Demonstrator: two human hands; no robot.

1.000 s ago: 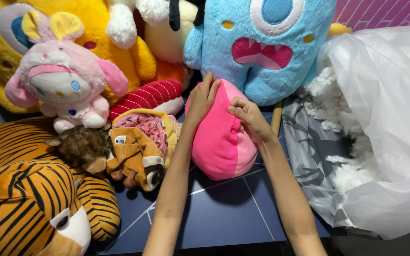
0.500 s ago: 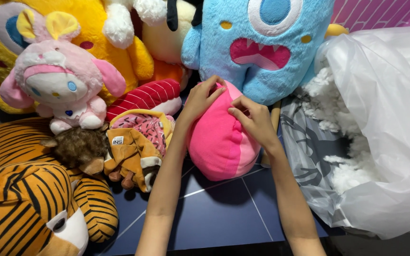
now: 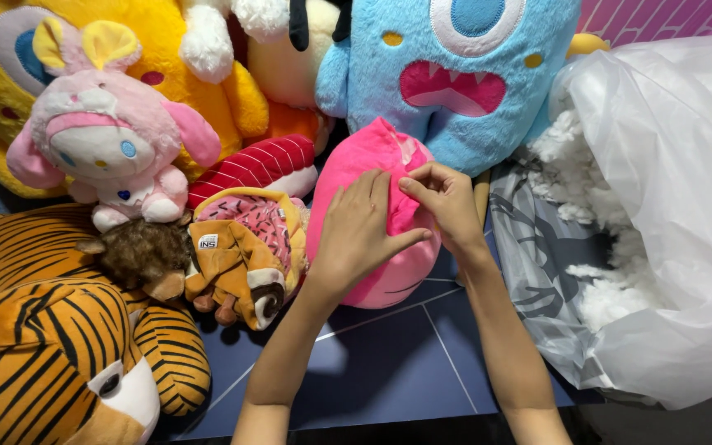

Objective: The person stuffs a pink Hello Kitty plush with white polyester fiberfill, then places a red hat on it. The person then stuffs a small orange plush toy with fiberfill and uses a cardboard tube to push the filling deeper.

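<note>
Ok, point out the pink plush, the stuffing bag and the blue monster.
pink plush (image 3: pixel 372 152): head view, upper fabric.
stuffing bag (image 3: pixel 686 165): head view, plastic side.
blue monster (image 3: pixel 455 91): head view, its mouth.

Soft matt pink plush, fluffy white stuffing, glossy translucent plastic bag

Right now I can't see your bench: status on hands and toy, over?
Left hand flat on pink plush. Right hand pinching its fabric at the seam. Blue monster plush close behind, stuffing bag at right.
</note>
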